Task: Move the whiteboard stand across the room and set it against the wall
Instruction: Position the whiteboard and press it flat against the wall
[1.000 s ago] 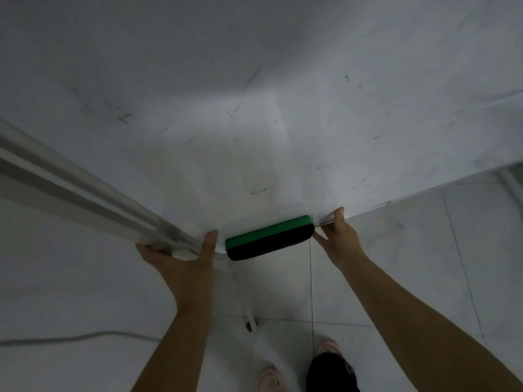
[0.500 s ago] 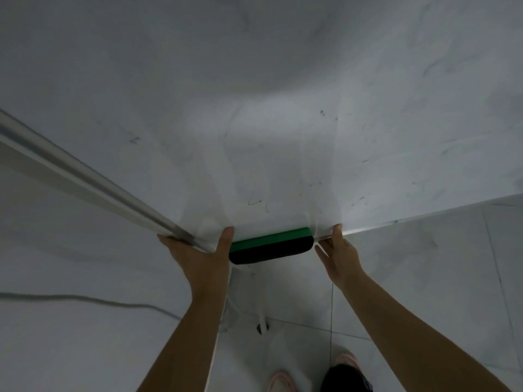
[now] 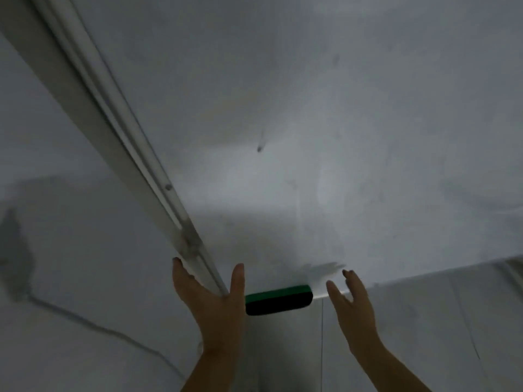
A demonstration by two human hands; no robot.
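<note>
Letting go of the board at lower centre.
Fingers spread on left hand and right hand; rigid, bulky (best gripped by frame).

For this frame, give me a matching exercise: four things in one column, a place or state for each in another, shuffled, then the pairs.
1. left hand
2. right hand
3. green-and-black eraser block
4. dark cable on the floor

A. between the two hands
B. open, at the white whiteboard's corner by the grey frame rail
C. far left, trailing
D. open, at the board's lower edge

Pairs: 1-B, 2-D, 3-A, 4-C
</note>
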